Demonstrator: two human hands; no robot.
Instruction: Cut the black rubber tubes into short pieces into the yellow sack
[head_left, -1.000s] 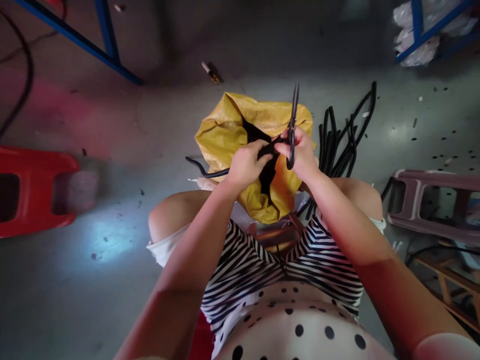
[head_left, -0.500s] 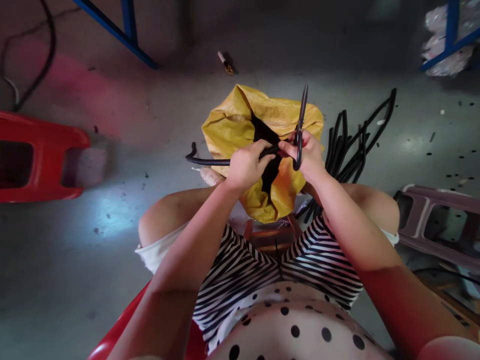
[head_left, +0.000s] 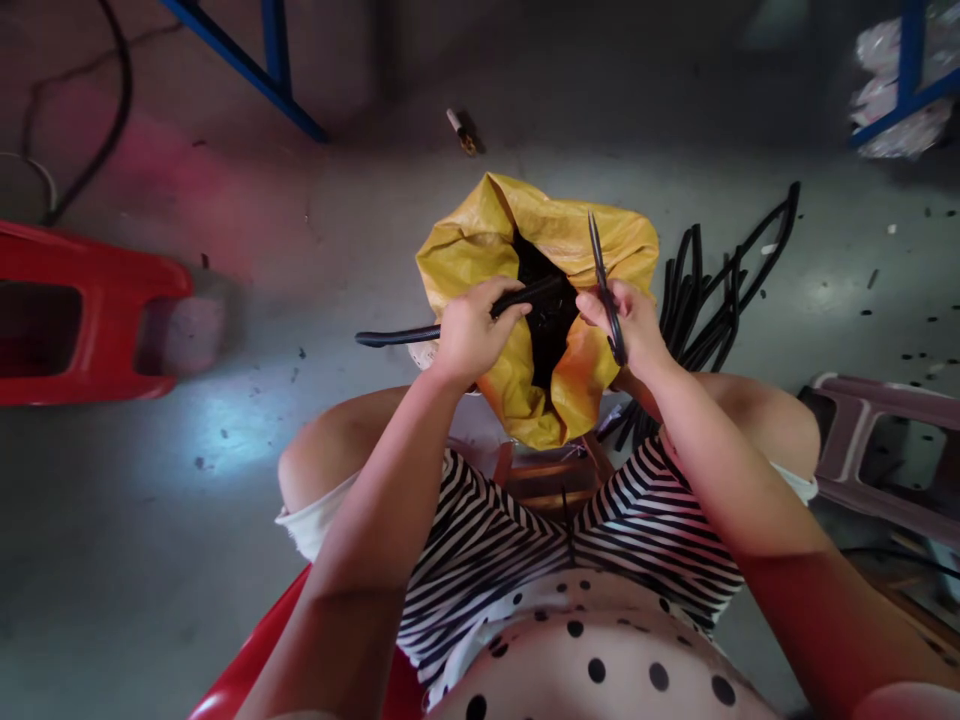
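Note:
A length of black corrugated tube (head_left: 397,337) is gripped in my left hand (head_left: 476,330); one end sticks out to the left, the other slants over the mouth of a yellow sack (head_left: 480,240). My right hand (head_left: 626,320) holds dark scissors (head_left: 606,280), blades pointing up and away from me. The scissors stand apart from the tube, over the sack's right side. Inside the sack lie dark pieces, hard to make out one by one.
Several black tubes (head_left: 697,290) lie on the floor right of the sack. A red stool (head_left: 105,350) stands left, a greyish stool (head_left: 844,450) right. Blue metal legs (head_left: 277,70) rise at the back. A small white-and-brown object (head_left: 461,132) and scraps dot the floor.
My hands have moved apart. The right hand has drawn back from the tube, and the scissors now tilt left. The tube's left end, bent upward before, lies straighter.

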